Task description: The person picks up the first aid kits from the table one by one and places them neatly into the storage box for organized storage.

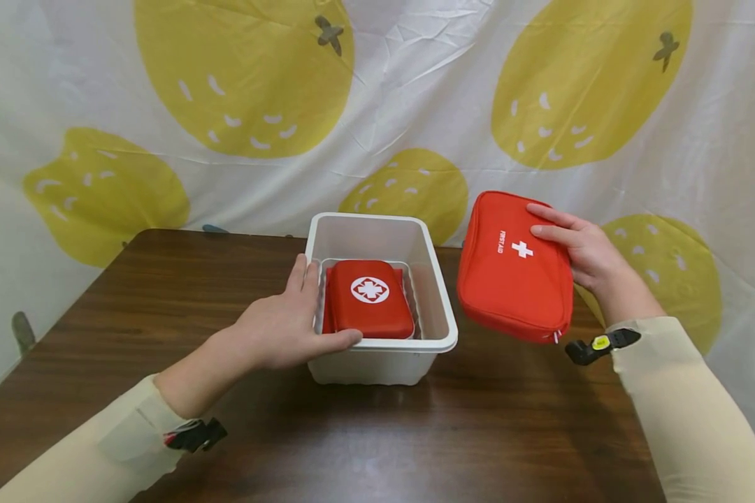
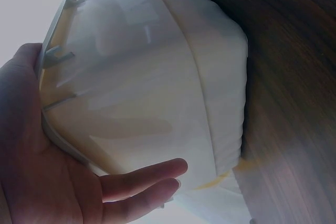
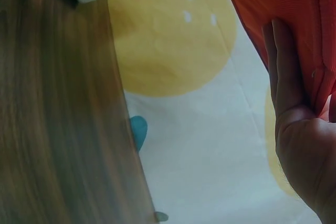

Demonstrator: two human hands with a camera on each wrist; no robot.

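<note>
A red soft first aid pouch [image 1: 509, 269] with a white cross and lettering is raised right of a white plastic bin [image 1: 443, 328]. My right hand [image 1: 588, 251] grips its right edge, two fingers lying across the printed face; in the right wrist view, other fingers [image 3: 286, 61] lie along the opposite side. My left hand [image 1: 283, 325] rests at the bin's near left corner. Its thumb lies over the front rim, and straight fingers [image 2: 147, 179] touch the outer wall in the left wrist view. Inside the bin is a red case [image 1: 377, 314] with a round white emblem.
A clear tray [image 1: 405, 269] lines the bin under the red case, and another red item [image 1: 328, 307] shows beneath it. The bin stands on a dark brown wooden table [image 1: 239, 433]. Behind hangs a white curtain [image 1: 409, 91] printed with yellow fruit.
</note>
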